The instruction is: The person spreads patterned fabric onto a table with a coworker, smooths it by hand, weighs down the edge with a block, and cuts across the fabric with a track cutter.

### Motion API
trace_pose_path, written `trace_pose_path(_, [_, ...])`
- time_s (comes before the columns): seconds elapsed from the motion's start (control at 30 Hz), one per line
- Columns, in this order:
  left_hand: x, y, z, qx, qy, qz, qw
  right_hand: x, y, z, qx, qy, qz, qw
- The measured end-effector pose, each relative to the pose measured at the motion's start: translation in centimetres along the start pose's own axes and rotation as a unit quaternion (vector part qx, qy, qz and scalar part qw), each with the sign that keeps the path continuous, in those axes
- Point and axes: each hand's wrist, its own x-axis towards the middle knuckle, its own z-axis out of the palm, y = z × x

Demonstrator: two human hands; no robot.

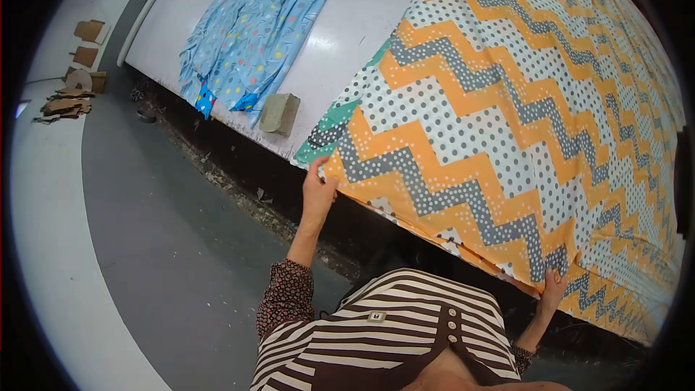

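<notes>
A large fabric [463, 137] with orange, grey and white dotted zigzags lies spread over the table and hangs at its near edge. My left hand [318, 190] pinches the fabric's near left corner between thumb and fingers. Further right along the same edge, my right hand [554, 291] is closed on the hem, its fingers partly hidden. Below the zigzag layer, a strip of green dotted cloth [340, 117] shows at the left side. To the right of my right hand the fabric falls in loose folds.
A greyish block [279, 114] stands on the white table [362, 11] near its front edge. Beyond it lies a bunched light blue dotted fabric [253, 36]. Cardboard pieces [85, 55] are on the floor at far left. Debris lines the dark space under the table.
</notes>
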Motion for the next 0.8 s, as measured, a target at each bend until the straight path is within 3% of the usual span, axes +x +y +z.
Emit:
trace_pose_path(0.1, [1.0, -1.5, -0.2, 0.093, 0.035, 0.076, 0.992, 0.2, 0.2, 0.3, -0.033, 0.007, 0.009, 0.999])
trace_pose_path(0.27, [0.9, -1.9, 0.3, 0.050, 0.061, 0.101, 0.992, 0.3, -0.3, 0.6, -0.115, 0.015, 0.003, 0.993])
trace_pose_path(0.53, [0.5, -2.3, 0.2, 0.099, 0.107, 0.116, 0.983, 1.1, 1.1, 0.3, -0.218, 0.039, -0.023, 0.975])
trace_pose_path(0.67, [0.6, -2.5, 0.1, 0.098, 0.110, 0.119, 0.982, 0.7, 0.6, 1.3, -0.169, 0.050, -0.011, 0.984])
trace_pose_path(0.77, [-0.1, -0.6, 0.4, 0.179, 0.125, 0.115, 0.969, 0.4, 0.1, 1.8, -0.160, 0.054, -0.022, 0.985])
trace_pose_path(0.8, [-0.1, -0.2, 0.5, 0.320, 0.159, 0.251, 0.900, 0.5, 0.1, 1.7, -0.163, 0.047, -0.019, 0.985])
